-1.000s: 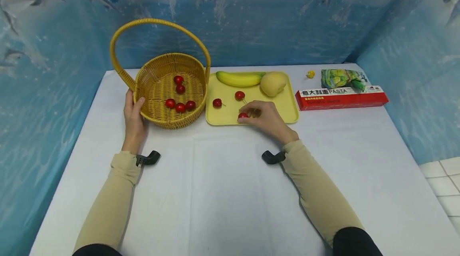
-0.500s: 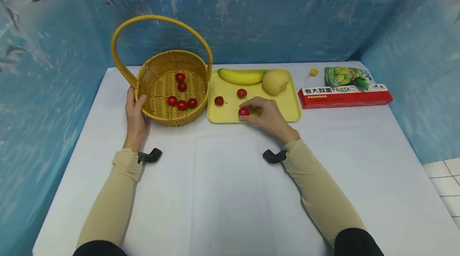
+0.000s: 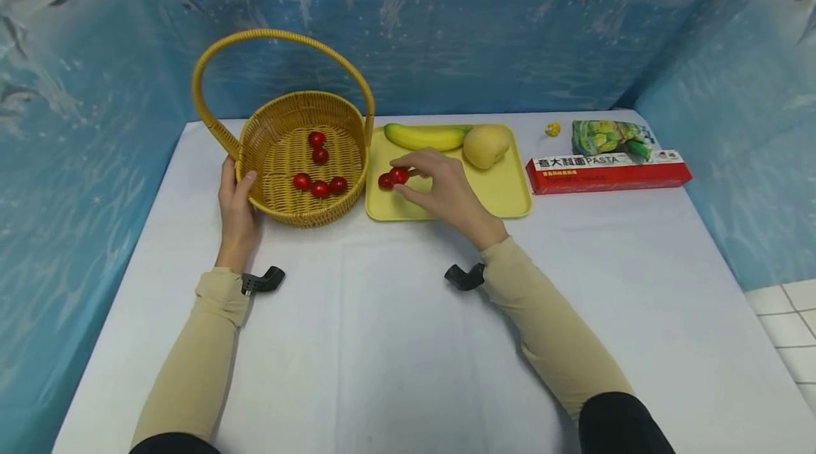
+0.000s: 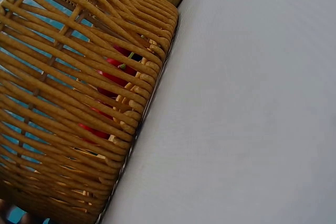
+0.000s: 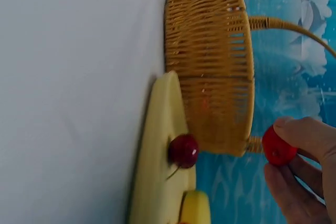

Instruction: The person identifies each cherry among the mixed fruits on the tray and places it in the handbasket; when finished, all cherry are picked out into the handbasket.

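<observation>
Left hand point(image 3: 237, 220): fingers partly behind basket point(image 3: 299, 217)
Right hand point(image 5: 312, 141): cut off, right wrist view's right edge
Banana point(image 5: 196, 208): cut off, same view's bottom
Cherries point(image 4: 113, 73): left wrist view, partly behind basket

A round red cherry point(image 3: 399, 175) is pinched in the right hand point(image 3: 448, 187), near an upright yellow wicker basket point(image 3: 299, 216) holding five cherries point(image 3: 320, 190).
</observation>
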### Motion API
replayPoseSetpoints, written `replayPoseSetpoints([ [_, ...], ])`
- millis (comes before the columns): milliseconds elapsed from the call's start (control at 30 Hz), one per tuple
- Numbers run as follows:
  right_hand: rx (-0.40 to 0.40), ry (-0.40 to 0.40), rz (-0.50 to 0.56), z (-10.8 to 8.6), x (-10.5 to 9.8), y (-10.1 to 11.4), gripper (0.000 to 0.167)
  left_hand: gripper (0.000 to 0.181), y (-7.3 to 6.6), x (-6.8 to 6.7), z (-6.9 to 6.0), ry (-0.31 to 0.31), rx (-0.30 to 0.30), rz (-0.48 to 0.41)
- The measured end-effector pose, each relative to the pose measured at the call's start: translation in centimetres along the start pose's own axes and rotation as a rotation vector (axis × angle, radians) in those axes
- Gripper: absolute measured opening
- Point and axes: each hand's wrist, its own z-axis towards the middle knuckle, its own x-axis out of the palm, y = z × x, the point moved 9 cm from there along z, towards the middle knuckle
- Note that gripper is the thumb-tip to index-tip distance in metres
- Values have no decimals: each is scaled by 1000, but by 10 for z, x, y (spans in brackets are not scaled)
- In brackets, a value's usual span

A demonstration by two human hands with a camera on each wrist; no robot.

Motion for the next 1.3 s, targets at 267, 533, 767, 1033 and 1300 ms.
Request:
replayPoseSetpoints([
  [267,-77,0,21,37,35,34,38,61,3,-2,1,-10,-2,23],
  [533,-79,52,13,61,70,49,39,63,5,-2,1,-20,2,25],
  [767,-78,60,-2,87,81,59,39,63,1,-2,1,-17,21,80],
  [1033,41,87,-15,98,83,45,41,63,5,-1,1,-18,9,62],
  [1300,30,-14,79,57,54,30,30,62,-1,-3,0,-13,17,66],
])
